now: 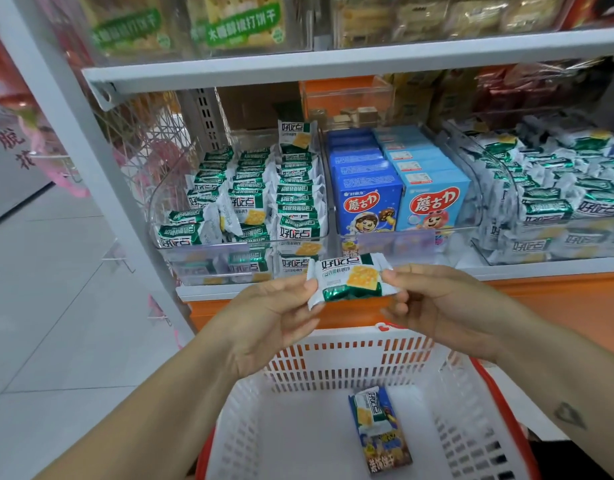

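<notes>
Packet (347, 278) of crackers, green and white, hangs in the air between both hands, just above the far wall of the white basket (350, 362) and in front of the shelf edge (506, 271). Left hand (264, 317) pinches its left end between thumb and curled fingers. The right hand (447, 306) pinches the right end the same way, with its other fingers loosely bent.

The hold is light and sits only on the crimped ends, so the slick wrapper could slip free if either pinch eases too soon. Since it hangs over the far wall and not the middle, a careless drop could hit the rim and bounce to the floor (73, 306) or against the orange shelf base (540, 299). Pulling the ends apart could tear the seal, and squeezing harder could break the crackers inside. A straight drop might also land on the other packet (371, 407) and small box (388, 452) lying in the basket, which would likely do little harm.
</notes>
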A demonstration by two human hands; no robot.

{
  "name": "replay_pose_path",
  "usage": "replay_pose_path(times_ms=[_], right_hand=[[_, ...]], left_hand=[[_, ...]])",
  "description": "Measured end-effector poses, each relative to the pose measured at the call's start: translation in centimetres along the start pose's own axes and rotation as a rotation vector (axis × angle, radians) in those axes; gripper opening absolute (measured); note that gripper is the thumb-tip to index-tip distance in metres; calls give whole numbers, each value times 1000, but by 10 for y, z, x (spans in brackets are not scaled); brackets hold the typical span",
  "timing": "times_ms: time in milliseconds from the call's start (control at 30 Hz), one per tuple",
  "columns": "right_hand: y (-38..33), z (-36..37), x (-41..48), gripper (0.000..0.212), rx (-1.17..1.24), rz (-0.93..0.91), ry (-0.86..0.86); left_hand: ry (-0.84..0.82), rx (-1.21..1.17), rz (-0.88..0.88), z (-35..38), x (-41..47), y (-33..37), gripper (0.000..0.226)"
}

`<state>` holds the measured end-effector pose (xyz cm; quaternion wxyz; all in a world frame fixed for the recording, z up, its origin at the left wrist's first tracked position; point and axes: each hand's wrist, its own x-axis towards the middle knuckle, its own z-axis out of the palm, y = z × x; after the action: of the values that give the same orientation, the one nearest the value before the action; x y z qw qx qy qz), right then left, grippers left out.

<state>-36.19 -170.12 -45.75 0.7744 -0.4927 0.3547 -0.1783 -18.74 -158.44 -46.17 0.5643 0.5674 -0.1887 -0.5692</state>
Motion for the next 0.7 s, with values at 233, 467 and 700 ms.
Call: replay_pose_path(times_ms=[233,467,700], right_hand=[[-3,1,-2,18,-367,-249,42],[6,1,0,16,-509,-334,174],[12,7,0,14,-467,-584,258]], left_hand=[[229,630,459,-5,1,-3,10],[197,494,516,4,0,-4,26],[165,346,580,12,3,-13,36]])
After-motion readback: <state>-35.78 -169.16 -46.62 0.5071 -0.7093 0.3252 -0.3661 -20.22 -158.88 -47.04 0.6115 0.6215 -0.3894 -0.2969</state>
